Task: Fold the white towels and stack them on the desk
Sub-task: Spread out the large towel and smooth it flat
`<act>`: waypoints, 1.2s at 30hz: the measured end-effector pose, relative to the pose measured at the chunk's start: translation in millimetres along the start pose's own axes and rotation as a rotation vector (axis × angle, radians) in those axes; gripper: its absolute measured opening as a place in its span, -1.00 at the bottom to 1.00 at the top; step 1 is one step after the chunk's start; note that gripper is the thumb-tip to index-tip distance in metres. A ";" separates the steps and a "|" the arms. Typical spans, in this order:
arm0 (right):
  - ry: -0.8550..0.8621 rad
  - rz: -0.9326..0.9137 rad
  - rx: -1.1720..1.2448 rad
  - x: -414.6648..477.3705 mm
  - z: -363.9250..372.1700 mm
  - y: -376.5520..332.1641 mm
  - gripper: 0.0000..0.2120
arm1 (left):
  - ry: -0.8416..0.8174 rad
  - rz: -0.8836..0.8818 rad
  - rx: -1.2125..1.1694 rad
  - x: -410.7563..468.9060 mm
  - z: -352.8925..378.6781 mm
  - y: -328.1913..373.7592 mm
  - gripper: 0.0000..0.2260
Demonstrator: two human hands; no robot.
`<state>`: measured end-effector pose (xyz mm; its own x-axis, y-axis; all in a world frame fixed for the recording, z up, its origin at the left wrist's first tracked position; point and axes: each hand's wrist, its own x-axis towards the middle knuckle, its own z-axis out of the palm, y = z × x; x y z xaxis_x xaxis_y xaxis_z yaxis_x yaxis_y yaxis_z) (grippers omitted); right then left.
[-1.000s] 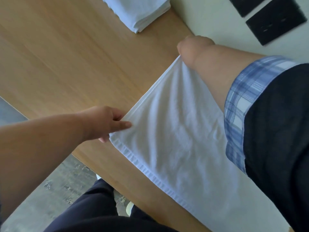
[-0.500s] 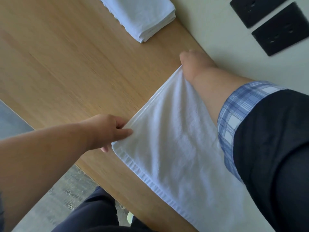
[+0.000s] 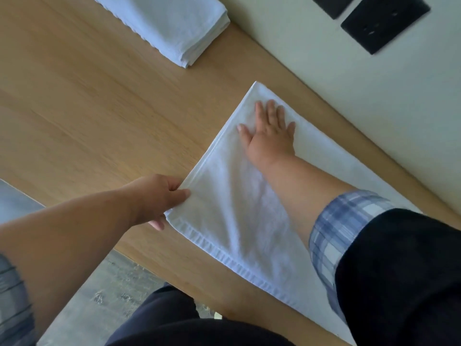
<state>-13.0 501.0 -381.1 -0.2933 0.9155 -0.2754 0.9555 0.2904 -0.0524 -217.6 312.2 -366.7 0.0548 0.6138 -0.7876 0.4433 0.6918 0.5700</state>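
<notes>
Soft even daylight, faint shadows, slight blur (edges worst), wide-angle tilt

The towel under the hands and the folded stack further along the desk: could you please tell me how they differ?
The towel lies spread wide and thin; the stack is a compact, layered pile. The towel is in use, the right hand pressing flat on it and the left hand pinching its corner; the stack is untouched. Both are white and rest on the desk.
</notes>
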 end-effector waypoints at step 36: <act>0.009 0.104 0.146 -225.1 64.3 96.4 -0.28 | 0.431 0.490 1.211 146.3 68.6 202.1 -0.33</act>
<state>147.2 305.0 -385.8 -0.1928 0.9411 -0.2777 0.9748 0.1514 -0.1636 -58.6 515.8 -382.7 0.2497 0.9188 -0.3057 0.9672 -0.2521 0.0321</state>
